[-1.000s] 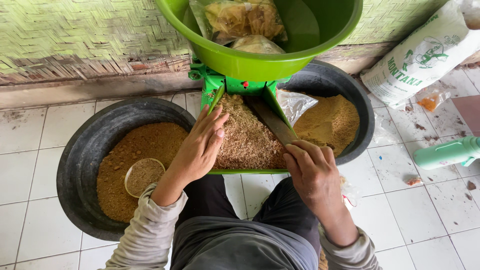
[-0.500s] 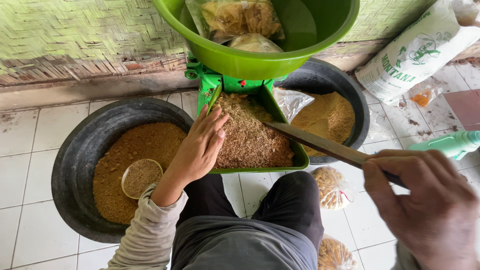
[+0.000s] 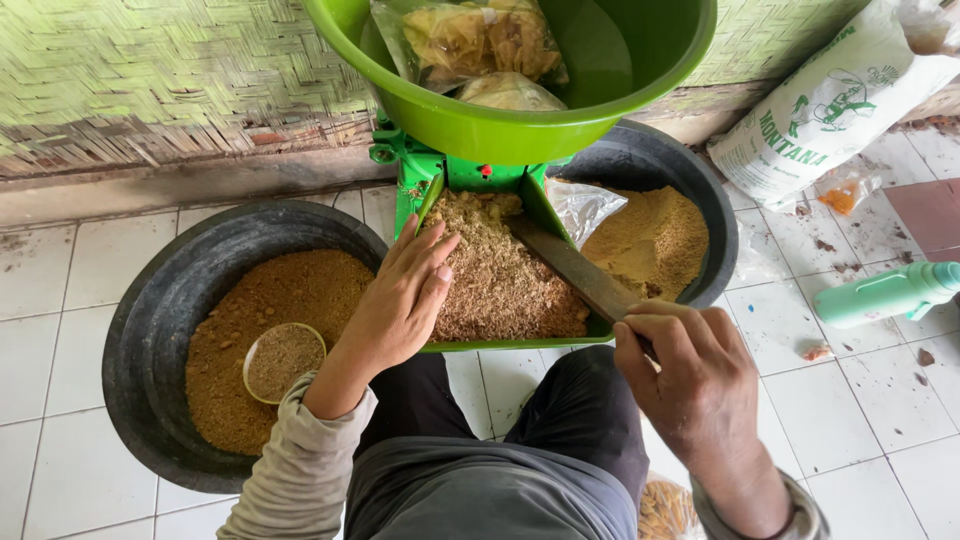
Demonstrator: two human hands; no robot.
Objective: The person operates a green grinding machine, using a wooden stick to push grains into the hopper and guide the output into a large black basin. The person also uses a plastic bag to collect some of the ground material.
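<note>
1. White tiled floor (image 3: 60,330): carries everything; a woven bamboo wall (image 3: 150,70) runs along its far edge.
2. Large black round rubber tub (image 3: 150,300), left part of the floor: holds fine brown meal, with a small round bowl (image 3: 284,361) of the same meal resting on it.
3. Second black round tub (image 3: 700,200), right of centre: holds a heap of yellower meal and a crumpled clear plastic bag (image 3: 580,205) at its near-left side.
4. Big bright green plastic basin (image 3: 520,125), at the far edge, above the tray: contains clear bags of yellowish chips.
5. White printed sack (image 3: 830,100), far right corner, lying tilted.
6. Green rectangular metal tray (image 3: 500,343) of the green machine, between the two tubs: filled with coarse brown ground material (image 3: 500,280).
7. Left hand (image 3: 400,300): fingers open and extended, lying flat on the left side of the ground material.
8. Right hand (image 3: 690,380): fingers closed around the near end of a long flat wooden stick (image 3: 570,265); its far end lies in the tray, along the right side.
9. Pale green plastic bottle (image 3: 885,292): on its side near the right edge of the floor.
</note>
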